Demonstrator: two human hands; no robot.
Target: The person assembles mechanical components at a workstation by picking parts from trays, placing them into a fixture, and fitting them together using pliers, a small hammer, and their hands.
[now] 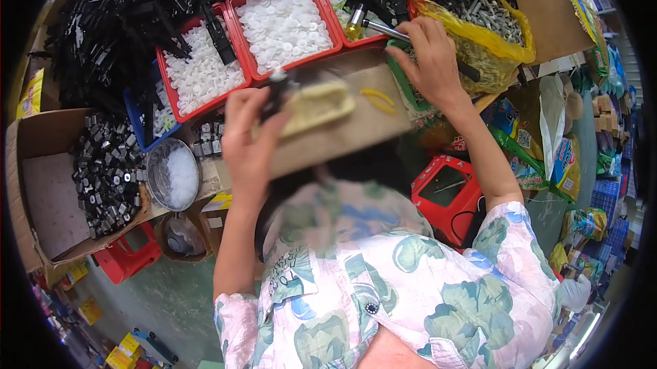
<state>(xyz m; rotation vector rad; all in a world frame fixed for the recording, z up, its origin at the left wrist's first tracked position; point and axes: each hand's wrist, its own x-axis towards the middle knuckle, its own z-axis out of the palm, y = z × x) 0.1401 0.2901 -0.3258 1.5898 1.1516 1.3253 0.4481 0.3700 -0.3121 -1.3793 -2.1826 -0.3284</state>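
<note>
My left hand (248, 133) is closed around a small black part (275, 95) with a pale top, blurred by motion. Just to its right lies a cream-coloured block with a recess (321, 110), also blurred, on a brown work board (363, 133). My right hand (432, 61) is curled over a rod-shaped tool (387, 31) with a silver shaft, an amber end at the left and a dark end at the right. A yellow curved piece (378, 100) rests on the board between the hands. Beneath my right hand a green tray (404, 80) partly shows.
Red trays (248, 71) of white plastic pieces line the back, with heaped black parts (130, 20) behind. A yellow bag of screws (523, 44) stands right. On the left are a metal bowl (152, 184) with white contents and a carton (31, 136) of small metal-and-black parts.
</note>
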